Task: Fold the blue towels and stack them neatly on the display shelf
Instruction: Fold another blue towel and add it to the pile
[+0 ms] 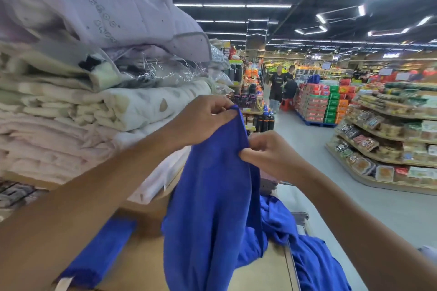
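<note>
While the left hand (203,121) pinches the top corner of the blue towel (212,208) and the right hand (267,154) pinches its adjoining edge, with the cloth hanging above the display shelf (260,276), draw both grips level and taut before folding, so the edges align.

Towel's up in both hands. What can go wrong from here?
1. The left hand and right hand pinch the held towel close together at its top edge, so the rest hangs bunched; the fold may come out crooked.
2. The loose towels spill over the shelf edge and might slide off if the hanging cloth drags them.
</note>
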Demonstrator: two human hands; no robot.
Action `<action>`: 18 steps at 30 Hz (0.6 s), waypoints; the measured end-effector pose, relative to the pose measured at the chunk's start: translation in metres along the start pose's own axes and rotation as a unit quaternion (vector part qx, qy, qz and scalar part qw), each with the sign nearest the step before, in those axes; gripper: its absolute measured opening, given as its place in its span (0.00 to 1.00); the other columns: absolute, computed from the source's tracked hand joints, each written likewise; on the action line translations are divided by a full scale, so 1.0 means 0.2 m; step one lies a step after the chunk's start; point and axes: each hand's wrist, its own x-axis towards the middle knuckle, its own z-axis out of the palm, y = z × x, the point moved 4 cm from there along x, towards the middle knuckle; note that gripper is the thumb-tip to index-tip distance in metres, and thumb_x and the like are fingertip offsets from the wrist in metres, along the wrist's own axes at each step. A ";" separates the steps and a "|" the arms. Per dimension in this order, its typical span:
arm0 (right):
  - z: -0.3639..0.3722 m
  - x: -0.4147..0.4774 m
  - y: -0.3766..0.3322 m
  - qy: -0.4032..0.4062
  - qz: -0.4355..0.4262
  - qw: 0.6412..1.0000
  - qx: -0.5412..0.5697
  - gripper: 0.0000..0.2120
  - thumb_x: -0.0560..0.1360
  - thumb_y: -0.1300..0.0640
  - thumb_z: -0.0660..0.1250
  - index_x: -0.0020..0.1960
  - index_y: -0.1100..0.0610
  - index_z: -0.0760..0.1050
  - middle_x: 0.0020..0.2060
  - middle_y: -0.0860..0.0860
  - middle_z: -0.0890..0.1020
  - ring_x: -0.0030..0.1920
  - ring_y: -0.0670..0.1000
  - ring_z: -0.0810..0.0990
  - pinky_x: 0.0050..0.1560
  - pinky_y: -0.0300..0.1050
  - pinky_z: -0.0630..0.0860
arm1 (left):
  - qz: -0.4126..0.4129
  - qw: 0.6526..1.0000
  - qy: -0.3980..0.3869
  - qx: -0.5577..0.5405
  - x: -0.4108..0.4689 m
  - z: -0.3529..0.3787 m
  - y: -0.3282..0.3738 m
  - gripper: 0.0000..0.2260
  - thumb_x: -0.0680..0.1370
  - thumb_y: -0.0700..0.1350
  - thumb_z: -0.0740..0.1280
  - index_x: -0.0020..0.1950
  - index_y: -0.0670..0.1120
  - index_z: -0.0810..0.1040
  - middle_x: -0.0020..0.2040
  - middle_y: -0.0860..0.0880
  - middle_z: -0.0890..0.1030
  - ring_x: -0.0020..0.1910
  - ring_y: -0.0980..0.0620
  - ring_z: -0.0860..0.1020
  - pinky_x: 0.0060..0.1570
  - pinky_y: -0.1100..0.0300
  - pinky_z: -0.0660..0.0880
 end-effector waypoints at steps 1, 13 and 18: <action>-0.01 0.01 -0.01 -0.009 0.001 1.000 0.001 0.25 0.65 0.47 0.65 0.41 0.72 0.74 0.37 0.70 0.76 0.37 0.52 0.70 0.40 0.49 0.66 | 0.008 1.000 0.004 0.006 0.03 -0.03 0.02 0.06 0.82 0.45 0.67 0.48 0.52 0.83 0.43 0.49 0.85 0.40 0.59 0.80 0.46 0.57 0.77; -0.14 -0.08 0.06 -0.046 0.048 0.998 -0.004 0.23 0.75 0.45 0.75 0.36 0.65 0.78 0.31 0.53 0.74 0.32 0.50 0.71 0.34 0.45 0.64 | 0.046 0.985 0.164 0.004 0.35 -0.49 0.13 0.07 0.80 0.50 0.69 0.42 0.56 0.83 0.35 0.60 0.84 0.34 0.65 0.79 0.38 0.69 0.76; -0.25 -0.11 0.11 0.001 0.055 0.998 0.011 0.27 0.76 0.48 0.74 0.26 0.57 0.66 0.25 0.46 0.65 0.26 0.46 0.61 0.27 0.35 0.54 | 0.046 0.978 0.205 -0.005 0.40 -0.57 0.13 0.07 0.79 0.50 0.69 0.42 0.54 0.82 0.34 0.58 0.83 0.32 0.65 0.79 0.34 0.70 0.74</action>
